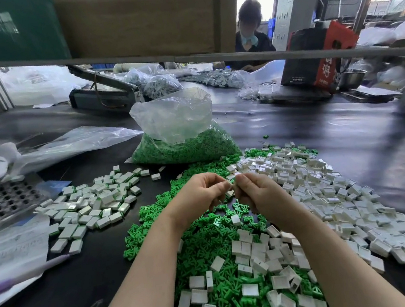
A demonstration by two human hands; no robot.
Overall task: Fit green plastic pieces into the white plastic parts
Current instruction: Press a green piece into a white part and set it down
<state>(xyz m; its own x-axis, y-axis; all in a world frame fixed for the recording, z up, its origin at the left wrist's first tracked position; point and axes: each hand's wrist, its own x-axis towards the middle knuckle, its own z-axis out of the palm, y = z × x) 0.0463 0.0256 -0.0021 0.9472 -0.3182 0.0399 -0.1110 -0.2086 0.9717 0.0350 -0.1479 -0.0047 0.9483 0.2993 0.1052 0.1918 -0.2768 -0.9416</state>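
Note:
My left hand (199, 196) and my right hand (254, 192) meet fingertip to fingertip above the table's middle. Between them they pinch a small white plastic part (232, 183) with a bit of green at its edge; most of it is hidden by my fingers. Below my hands spreads a heap of loose green pieces (207, 242). Empty white parts (329, 194) lie in a broad pile to the right and near my forearms. A separate pile of white parts with green edges (93, 205) lies to the left.
A clear bag of green pieces (181, 135) stands behind the piles. A metal perforated tray (0, 201) and papers lie at the left. A metal rail (184, 58) crosses the view; beyond it a person sits at the far side, beside a red-and-black box (317, 55).

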